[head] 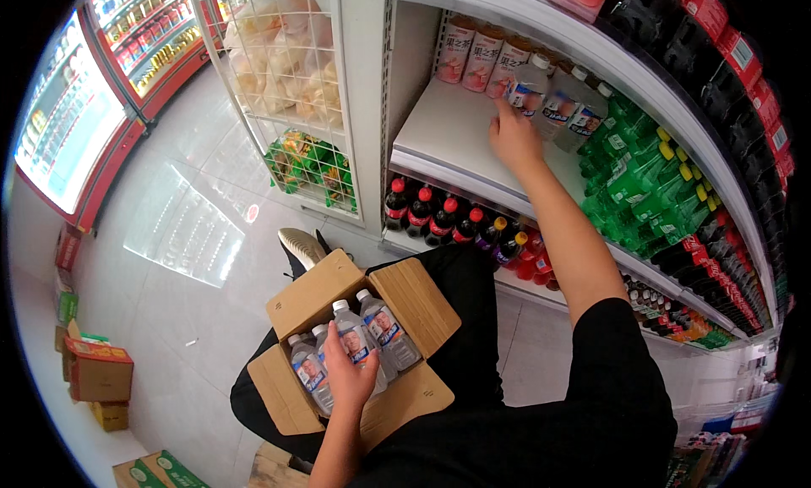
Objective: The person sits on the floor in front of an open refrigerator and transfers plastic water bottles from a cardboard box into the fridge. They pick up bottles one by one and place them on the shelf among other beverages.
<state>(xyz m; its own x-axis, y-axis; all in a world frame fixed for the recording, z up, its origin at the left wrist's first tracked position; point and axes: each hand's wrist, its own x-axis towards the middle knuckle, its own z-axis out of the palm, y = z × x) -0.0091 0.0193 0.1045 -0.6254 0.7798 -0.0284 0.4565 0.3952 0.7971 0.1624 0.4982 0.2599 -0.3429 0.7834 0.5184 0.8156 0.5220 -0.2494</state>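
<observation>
On my lap rests an open cardboard box (415, 307) with its flaps folded out, holding several clear plastic bottles with white caps. My left hand (351, 374) is in the box, thumb and fingers around a bottle (350, 336) that stands higher than its neighbours. At the shelf, my right hand (518, 139) grips a like bottle (531, 85) low on its left side; the hand hides its base. More of these clear bottles (583, 123) stand right beside it on the white shelf board (443, 127).
Pink-labelled drink cartons or bottles (485, 54) line the shelf's back left. Green soda bottles (640, 177) fill its right. Cola bottles (421, 212) stand one shelf lower. A wire rack (288, 108) holds bagged goods. Lit drink coolers (70, 114) and cardboard boxes (101, 367) are at left.
</observation>
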